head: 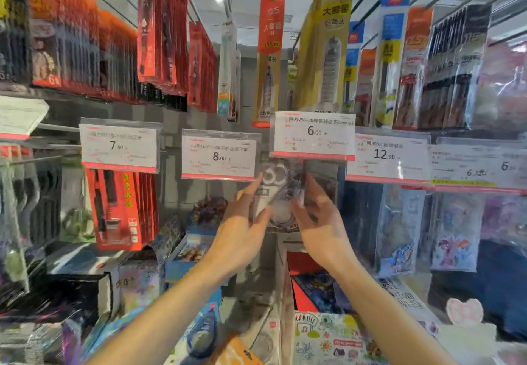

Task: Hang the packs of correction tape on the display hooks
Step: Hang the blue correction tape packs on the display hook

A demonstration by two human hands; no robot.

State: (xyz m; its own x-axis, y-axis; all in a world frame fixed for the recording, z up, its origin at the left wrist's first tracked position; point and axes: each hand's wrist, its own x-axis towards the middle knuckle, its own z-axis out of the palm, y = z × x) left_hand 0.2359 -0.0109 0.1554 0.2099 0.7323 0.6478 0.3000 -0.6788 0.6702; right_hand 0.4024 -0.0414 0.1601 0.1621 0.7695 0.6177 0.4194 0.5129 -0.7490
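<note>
Two hands, left (242, 219) and right (319, 216), flank a clear pack (278, 193) in a narrow gap under the 6.00 price tag (312, 135), hemmed by the 8.00 tag (219, 155) on one side and the 12.90 tag (386, 156) on the other. Red packs (119, 210) crowd the left, clear pouches (399, 227) the right, and boxes (194, 250) fill the shelf below. Open room remains only toward the viewer, along both forearms.
</note>
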